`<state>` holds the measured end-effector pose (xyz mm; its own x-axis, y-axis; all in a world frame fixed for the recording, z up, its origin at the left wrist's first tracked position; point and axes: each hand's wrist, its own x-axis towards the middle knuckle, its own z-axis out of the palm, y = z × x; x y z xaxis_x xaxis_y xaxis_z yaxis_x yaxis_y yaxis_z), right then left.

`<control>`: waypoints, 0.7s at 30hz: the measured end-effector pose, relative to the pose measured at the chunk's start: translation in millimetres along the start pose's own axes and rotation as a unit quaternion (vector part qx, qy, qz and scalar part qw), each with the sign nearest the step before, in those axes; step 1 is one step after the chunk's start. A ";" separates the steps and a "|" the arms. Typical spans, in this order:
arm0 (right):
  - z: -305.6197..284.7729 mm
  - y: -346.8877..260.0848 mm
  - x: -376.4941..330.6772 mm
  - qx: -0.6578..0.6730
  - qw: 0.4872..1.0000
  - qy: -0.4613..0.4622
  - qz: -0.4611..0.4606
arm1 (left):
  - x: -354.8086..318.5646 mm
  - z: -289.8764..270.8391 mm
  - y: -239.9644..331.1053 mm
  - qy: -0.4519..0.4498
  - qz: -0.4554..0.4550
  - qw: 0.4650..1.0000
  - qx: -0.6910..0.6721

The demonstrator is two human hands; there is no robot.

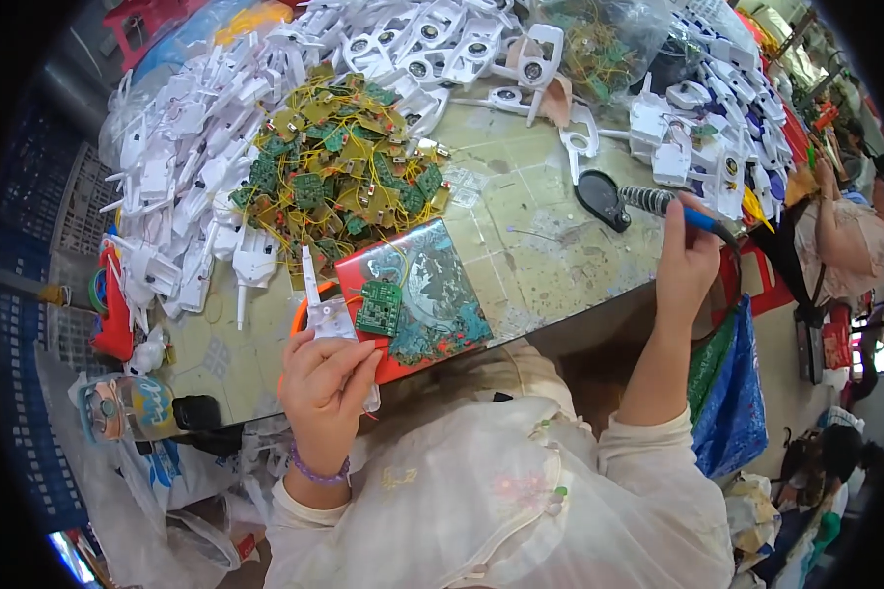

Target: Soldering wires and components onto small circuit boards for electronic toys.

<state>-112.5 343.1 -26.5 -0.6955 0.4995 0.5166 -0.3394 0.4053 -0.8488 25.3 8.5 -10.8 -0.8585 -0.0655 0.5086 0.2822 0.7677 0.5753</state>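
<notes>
Left hand: I see my left hand (326,378) low and left of centre, fingers clamped on a white plastic part (330,316), pressing it flat so it stays put.
Board: a small green circuit board (379,307) lies just beside that part, touching it, on a red-edged picture mat (442,294) at the bench's near edge; the mat seems to serve as a work pad to spare the surface.
Right hand: my right hand (686,260), at the right of the frame, is closed round the blue handle of a soldering iron (680,208), its tip pointing left toward a black stand (601,199) — held off to the side, I judge, to keep the hot end clear of the work.
Bench: the bench (540,255) shows bare, stained surface between mat and stand.
Boards heap: a tangle of green boards with yellow wires (339,167) sits upper centre, within reach.
Shells: white plastic shells (182,187) pile along the upper left and top.
Bag: a clear bag (599,39) of wired pieces rests at the top.
Bystander: another person's arm (835,231) shows at the far right, apart from mine.
</notes>
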 end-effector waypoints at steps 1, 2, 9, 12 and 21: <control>-4.2 1.5 5.0 -0.068 0.997 -0.032 0.002 | 0.3 -0.7 -0.8 0.000 0.001 1.000 0.008; -6.8 -1.5 10.9 -0.134 0.989 -0.066 0.002 | 1.6 0.6 0.1 0.005 0.002 1.000 0.005; -113.6 -31.1 -7.7 -0.271 0.881 0.296 -0.250 | 6.1 4.4 9.9 -0.002 -0.040 0.999 -0.037; -85.3 -45.9 -37.6 0.108 0.950 0.156 -0.248 | 8.1 6.3 10.0 -0.013 -0.057 0.997 -0.058; -8.8 -59.9 -87.2 0.291 0.932 -0.141 -0.161 | 13.9 3.3 15.9 -0.003 -0.129 0.986 -0.109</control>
<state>-26.0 282.0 -19.6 -0.6087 0.1698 0.7751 -0.7889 -0.0255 -0.6140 16.4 21.8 3.3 -0.9162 -0.2360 0.3239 0.1390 0.5709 0.8092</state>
